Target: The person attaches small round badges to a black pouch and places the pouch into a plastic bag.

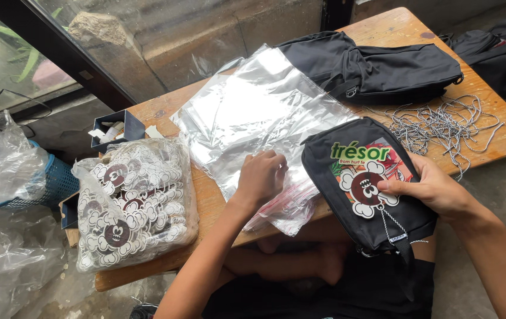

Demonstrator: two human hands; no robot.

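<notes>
Black pouch (366, 189), flower-shaped tag on front, gripped by right hand (436, 190).

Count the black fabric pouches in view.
3: one in the right hand, a black pouch; one on the table's far side; one at the right edge. More may be hidden.
</notes>
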